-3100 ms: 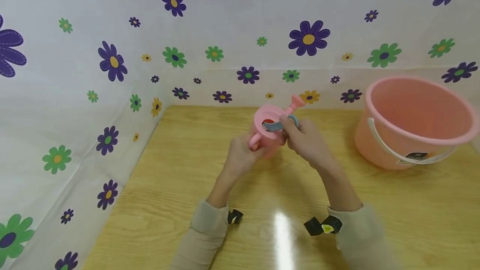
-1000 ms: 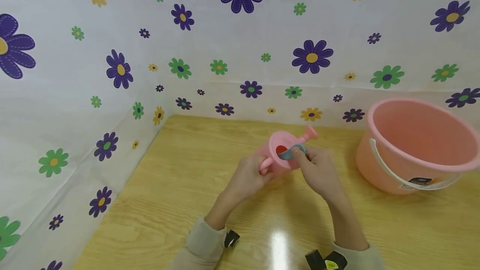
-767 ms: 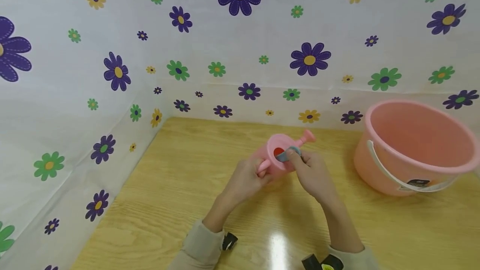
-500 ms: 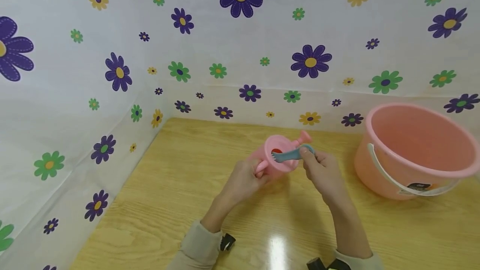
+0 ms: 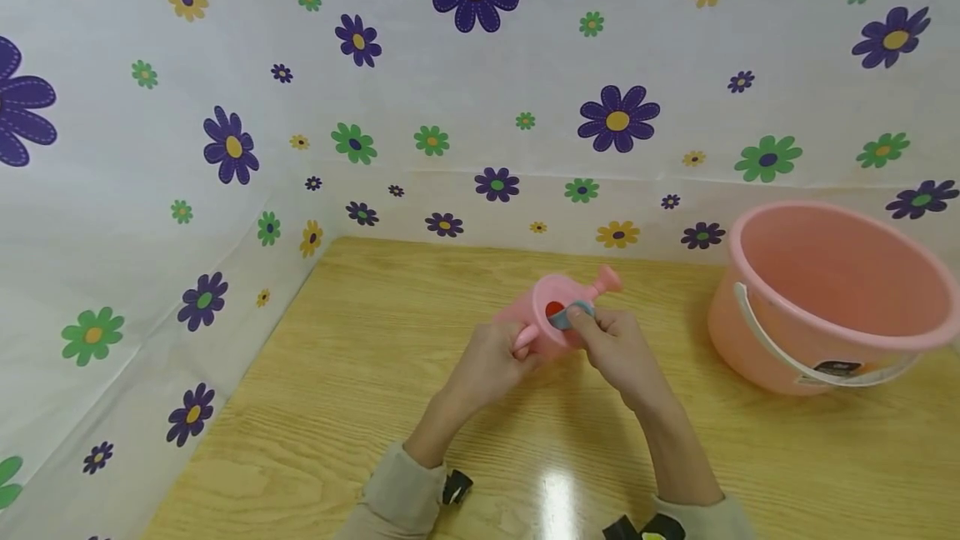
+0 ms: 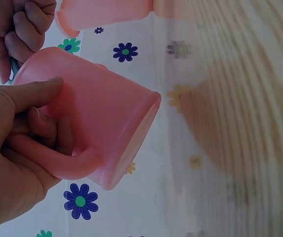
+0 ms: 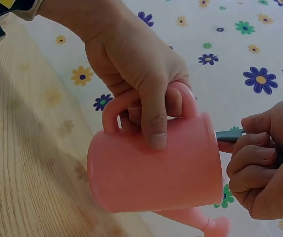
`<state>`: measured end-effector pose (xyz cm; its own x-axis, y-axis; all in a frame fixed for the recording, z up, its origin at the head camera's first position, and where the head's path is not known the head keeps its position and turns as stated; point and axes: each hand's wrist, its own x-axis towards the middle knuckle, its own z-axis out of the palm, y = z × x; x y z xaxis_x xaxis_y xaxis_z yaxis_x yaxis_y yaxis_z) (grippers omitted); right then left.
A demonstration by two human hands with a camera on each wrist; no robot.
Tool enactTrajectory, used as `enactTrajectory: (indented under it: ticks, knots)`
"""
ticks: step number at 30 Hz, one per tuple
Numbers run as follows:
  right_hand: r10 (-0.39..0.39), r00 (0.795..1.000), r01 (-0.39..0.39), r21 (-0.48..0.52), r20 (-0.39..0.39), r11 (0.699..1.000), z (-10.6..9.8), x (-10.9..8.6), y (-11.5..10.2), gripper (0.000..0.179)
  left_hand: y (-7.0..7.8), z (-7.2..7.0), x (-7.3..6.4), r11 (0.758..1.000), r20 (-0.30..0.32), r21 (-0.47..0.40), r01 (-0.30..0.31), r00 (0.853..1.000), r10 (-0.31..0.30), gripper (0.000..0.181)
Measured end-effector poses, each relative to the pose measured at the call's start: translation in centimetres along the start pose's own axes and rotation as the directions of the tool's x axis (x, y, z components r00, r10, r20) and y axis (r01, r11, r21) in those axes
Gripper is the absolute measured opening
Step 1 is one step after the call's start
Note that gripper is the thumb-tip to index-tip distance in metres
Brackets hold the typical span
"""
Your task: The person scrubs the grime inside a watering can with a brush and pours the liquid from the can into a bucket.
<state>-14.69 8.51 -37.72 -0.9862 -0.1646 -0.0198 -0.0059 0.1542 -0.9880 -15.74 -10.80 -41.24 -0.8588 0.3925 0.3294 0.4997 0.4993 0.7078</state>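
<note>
Pink all over, the watering can was tilted above the middle of the table, its mouth leaning to the right and its spout pointing far and right. From where I stood, the left hand had its fingers curled firmly through the handle, thumb pressed along the side. On the right, the right hand pinched a small blue tool between thumb and curled fingers, its tip down at the can's mouth. Something red showed inside, too little of it for me to name. I judged the work to be midway: can steadied and tool brought in were done, while the red thing was not yet out and neither can nor tool had been put down. Farther right stood a pink bucket, untouched, before the flowered sheet
</note>
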Motion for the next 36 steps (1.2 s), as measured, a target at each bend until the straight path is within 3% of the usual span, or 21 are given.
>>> enactTrajectory:
  ticks: [8, 21, 31, 36]
  knots:
    - [0.005, 1.000, -0.005, 0.005, 0.006, 1.000, -0.7, -0.2, -0.4, 0.041, 0.1, 0.0, 0.0, 0.999, 0.006, -0.012, 0.043, 0.999, -0.043, 0.048]
    - [-0.036, 0.997, 0.044, 0.139, -0.062, 0.989, -3.0, -0.8, -0.9, 0.035, 0.0, -0.2, 0.1, 0.997, -0.014, -0.031, 0.072, 0.997, -0.072, 0.049]
    - [0.006, 1.000, -0.006, 0.066, 0.007, 0.998, -0.3, 0.0, 0.0, 0.043, 0.2, 0.2, 0.1, 0.997, 0.002, -0.025, 0.076, 0.997, -0.076, 0.046]
    - [0.007, 1.000, -0.006, 0.057, -0.008, 0.998, 0.0, 0.1, 0.1, 0.041, 0.3, 0.3, 0.0, 0.996, 0.004, -0.014, 0.085, 0.996, -0.085, 0.045]
